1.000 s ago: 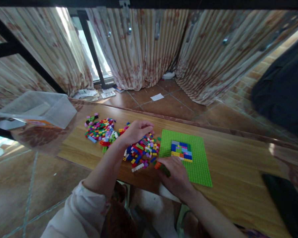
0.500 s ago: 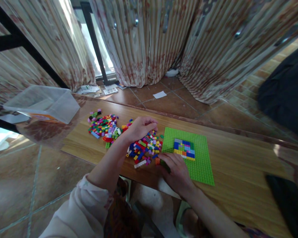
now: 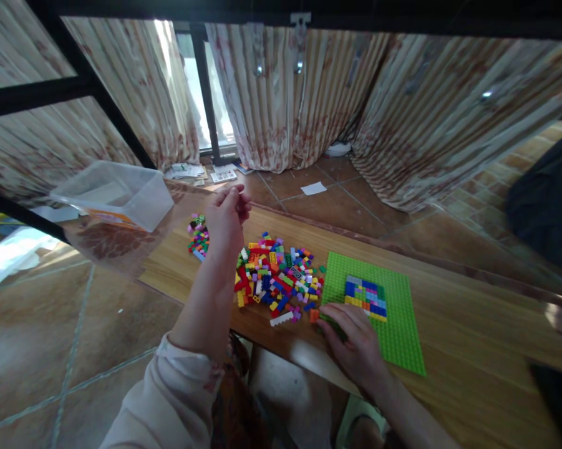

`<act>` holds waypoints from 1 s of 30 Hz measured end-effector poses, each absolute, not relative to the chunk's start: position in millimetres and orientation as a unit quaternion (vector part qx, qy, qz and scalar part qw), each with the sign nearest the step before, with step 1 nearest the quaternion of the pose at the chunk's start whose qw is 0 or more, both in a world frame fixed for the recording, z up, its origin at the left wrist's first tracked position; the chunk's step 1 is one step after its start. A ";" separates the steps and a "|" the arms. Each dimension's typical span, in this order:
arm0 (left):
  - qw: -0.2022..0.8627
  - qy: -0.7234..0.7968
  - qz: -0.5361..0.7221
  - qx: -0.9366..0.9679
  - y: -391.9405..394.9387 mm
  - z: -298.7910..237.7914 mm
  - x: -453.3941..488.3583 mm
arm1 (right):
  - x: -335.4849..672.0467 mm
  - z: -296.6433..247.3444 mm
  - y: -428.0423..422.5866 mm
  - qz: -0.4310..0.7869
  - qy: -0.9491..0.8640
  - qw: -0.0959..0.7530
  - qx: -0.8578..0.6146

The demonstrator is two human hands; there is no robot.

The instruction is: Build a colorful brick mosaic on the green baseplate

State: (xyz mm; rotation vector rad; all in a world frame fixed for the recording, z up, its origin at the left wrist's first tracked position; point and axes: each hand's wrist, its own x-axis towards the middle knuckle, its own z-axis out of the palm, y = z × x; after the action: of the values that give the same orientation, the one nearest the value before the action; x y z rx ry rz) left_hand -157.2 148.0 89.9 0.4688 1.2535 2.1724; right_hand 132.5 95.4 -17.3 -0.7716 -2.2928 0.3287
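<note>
My left hand [image 3: 229, 209] is raised over the far part of the table with its fingers curled together. Whether something small sits in that pinch, I cannot make out. Low on the table, my right hand [image 3: 353, 337] rests at the near left part of the green baseplate [image 3: 402, 346], thumb and fingers closed around an orange brick [image 3: 314, 315]. A darker green strip shows between those fingers, partly hidden. On the baseplate, a multicoloured block of joined bricks [image 3: 367, 298] lies just beyond my right fingers. Loose mixed bricks [image 3: 281, 277] spread between my hands.
More small bricks [image 3: 198, 237] lie left of my left forearm. A clear plastic bin [image 3: 150, 199] stands past the table's left end. A white long brick [image 3: 281, 319] lies near the front edge, and a dark flat object [image 3: 554, 393] is at the right.
My left hand has lifted away from the brick pile, moving left and farther out, its fingers curled. My right hand keeps its place by the orange brick. The view has tilted up slightly.
</note>
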 end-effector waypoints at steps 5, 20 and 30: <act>0.275 0.435 0.845 0.143 137.6 96.2 -176.7 | 134.4 -20.7 94.7 0.099 -0.896 0.316 -0.296; 0.278 0.395 0.871 0.088 119.0 103.8 -203.9 | 111.2 -17.0 100.9 0.093 -0.898 0.282 -0.323; 0.242 0.369 0.895 0.058 93.2 112.2 -230.5 | 110.3 -16.6 81.8 0.161 -0.828 0.350 -0.406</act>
State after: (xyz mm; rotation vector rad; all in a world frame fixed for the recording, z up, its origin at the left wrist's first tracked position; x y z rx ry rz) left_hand -230.5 93.2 112.2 0.1592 1.0099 2.4475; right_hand 110.3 81.8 -16.6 -1.0521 -2.1455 0.4160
